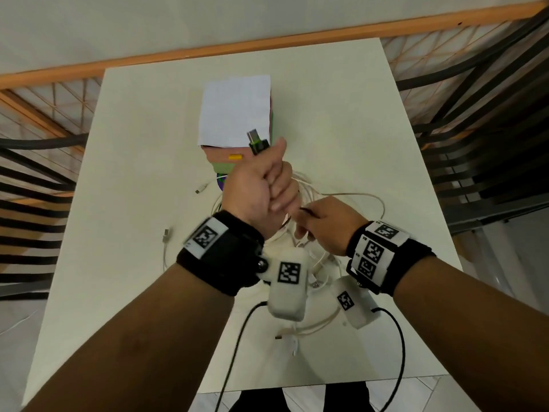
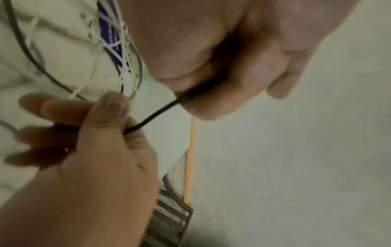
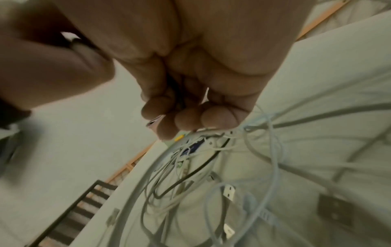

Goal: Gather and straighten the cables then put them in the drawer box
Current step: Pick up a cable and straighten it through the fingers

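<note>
Up above the white table (image 1: 124, 179), a black cable (image 2: 160, 112) runs taut between the two hands. Its USB plug (image 1: 258, 141), black with a green band and a metal tip, sticks up out of the left hand (image 1: 261, 188), whose fingers are curled into a fist around the cable just below the plug. From the bottom of that fist the cable crosses a short gap to the right hand (image 1: 326, 224), which pinches it between thumb and forefinger; the left wrist view shows this plainly, while the other right fingers are blurred and cannot be read.

Beneath the hands, a tangle of white cables (image 1: 315, 263) lies loosely looped on the table, with single connectors (image 1: 166, 233) straying to the left. Beyond the left hand stands the drawer box (image 1: 234, 114), white-topped, with coloured drawer fronts and a yellow handle (image 1: 235, 157) facing the person. Whether any drawer is open cannot be told. Black wrist straps carry white camera housings (image 1: 288, 286) with printed markers, trailing thin black leads (image 1: 234, 352) off the near table edge.
</note>
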Available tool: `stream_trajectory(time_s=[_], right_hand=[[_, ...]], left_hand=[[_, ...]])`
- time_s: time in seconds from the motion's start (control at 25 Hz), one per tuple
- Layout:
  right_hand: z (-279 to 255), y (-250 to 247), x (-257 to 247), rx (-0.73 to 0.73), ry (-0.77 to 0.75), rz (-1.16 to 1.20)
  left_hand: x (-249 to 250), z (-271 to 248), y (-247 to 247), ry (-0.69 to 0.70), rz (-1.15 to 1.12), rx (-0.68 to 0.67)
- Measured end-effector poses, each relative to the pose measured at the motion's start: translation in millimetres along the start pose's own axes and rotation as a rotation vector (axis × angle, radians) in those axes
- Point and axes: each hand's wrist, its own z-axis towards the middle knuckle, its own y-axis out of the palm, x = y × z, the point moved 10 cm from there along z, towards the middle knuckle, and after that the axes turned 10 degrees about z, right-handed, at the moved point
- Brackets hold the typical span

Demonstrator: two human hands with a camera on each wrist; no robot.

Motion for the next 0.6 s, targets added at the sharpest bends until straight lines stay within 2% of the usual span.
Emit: stream_trajectory(time_s=[0.04, 0.08, 0.12, 0.16, 0.2, 0.24, 0.32, 0.36, 0.44, 0.48, 0.52, 0.6], right_hand=[[0, -6, 2, 0.035, 0.011, 0.07], [0, -13, 1, 0.075, -0.003, 0.166], [0, -20, -3, 0.104, -0.028, 0.221], [0, -24, -8, 0.12, -0.058, 0.221], [0, -28, -12, 0.132, -0.08, 0.209], [0, -30, -13, 0.14, -0.096, 0.23], [-3, -26, -17, 0.108, -0.127, 0.3], [-4, -21, -19, 0.07, -0.137, 0.298], [-6, -9, -26, -0.009, -0.165, 0.21], [-8, -5, -31, -0.036, -0.188, 0.189], [-9, -3, -34, -0.045, -0.201, 0.188], [-11, -4, -39, -0.014, -0.205, 0.178]], left_hand=[[4, -3, 4, -0.003, 0.053, -0.052], [4, -6, 4, 0.01, 0.288, -0.079], [-1, -7, 4, 0.025, 0.649, -0.098], [-5, -9, 2, 0.042, 1.02, -0.112], [-6, -9, 0, 0.076, 1.286, -0.097], [-4, -9, -7, 0.089, 1.382, -0.04], [5, -12, -23, 0.085, 1.308, 0.133], [3, -13, -29, 0.049, 1.179, 0.179], [-12, -11, -25, -0.052, 0.858, 0.122], [-14, -10, -18, -0.037, 0.779, 0.088], [-7, -9, -18, 0.027, 0.73, 0.124], [9, -8, -40, 0.13, 0.629, 0.348]])
